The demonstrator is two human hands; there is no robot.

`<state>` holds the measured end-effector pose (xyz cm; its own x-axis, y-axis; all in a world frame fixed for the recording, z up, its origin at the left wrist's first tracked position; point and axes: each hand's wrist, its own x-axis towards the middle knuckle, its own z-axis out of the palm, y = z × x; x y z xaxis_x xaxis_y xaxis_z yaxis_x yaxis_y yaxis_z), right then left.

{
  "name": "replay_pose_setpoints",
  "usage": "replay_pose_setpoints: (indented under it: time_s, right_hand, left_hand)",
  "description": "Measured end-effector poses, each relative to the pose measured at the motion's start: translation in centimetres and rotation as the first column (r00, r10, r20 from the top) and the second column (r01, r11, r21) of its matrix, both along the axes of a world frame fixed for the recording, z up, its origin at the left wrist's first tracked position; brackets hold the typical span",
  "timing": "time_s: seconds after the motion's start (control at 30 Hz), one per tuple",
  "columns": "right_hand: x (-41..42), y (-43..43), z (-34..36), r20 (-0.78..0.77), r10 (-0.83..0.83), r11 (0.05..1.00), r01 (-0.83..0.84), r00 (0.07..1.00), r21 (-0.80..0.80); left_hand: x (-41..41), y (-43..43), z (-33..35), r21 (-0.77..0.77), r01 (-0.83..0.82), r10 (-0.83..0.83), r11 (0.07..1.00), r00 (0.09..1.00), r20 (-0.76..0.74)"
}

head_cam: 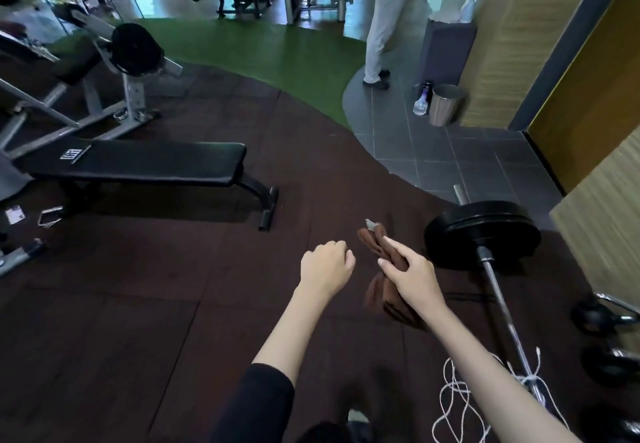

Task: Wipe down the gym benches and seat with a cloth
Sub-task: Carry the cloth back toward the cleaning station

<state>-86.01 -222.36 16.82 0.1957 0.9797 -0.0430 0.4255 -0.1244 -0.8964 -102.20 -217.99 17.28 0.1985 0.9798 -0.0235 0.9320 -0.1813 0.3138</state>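
Note:
My right hand (pixel 410 272) grips a folded brown cloth (pixel 374 240), whose ends stick out above and below the fingers. Just to its left my left hand (pixel 325 264) is curled into a loose fist with nothing in it. Both hands hang over the dark rubber floor. A flat black padded bench (pixel 138 163) stands to the left, a good way from my hands. Behind it is an inclined bench (pixel 74 61) on a grey metal frame with a black roller pad (pixel 135 49).
A barbell with a black weight plate (pixel 485 231) lies on the floor to my right, with kettlebells (pixel 599 318) and a white cord (pixel 460 397) beside it. A person (pixel 384 19) stands at the back near a steel bin (pixel 445 104) and a spray bottle (pixel 420 104).

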Motion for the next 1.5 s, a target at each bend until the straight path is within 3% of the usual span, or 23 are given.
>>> replay_pose_setpoints:
  time_s: [0.33, 0.87, 1.5]
  right_hand:
    - [2.6, 22.1, -0.8, -0.003, 0.006, 0.999, -0.006, 1.000, -0.052]
    - [7.5, 58.8, 0.1, 0.035, -0.116, 0.991, 0.118, 0.993, -0.062]
    - [15.9, 104.7, 0.5, 0.051, -0.029, 0.999, 0.030, 0.998, -0.021]
  left_hand:
    - [2.1, 22.1, -0.6, -0.014, -0.027, 0.027, 1.000, 0.999, -0.032]
    - [7.6, 60.7, 0.1, -0.046, 0.107, -0.109, 0.993, 0.993, -0.040]
    - [16.5, 105.8, 0.5, -0.050, 0.043, -0.045, 0.998, 0.999, -0.026]
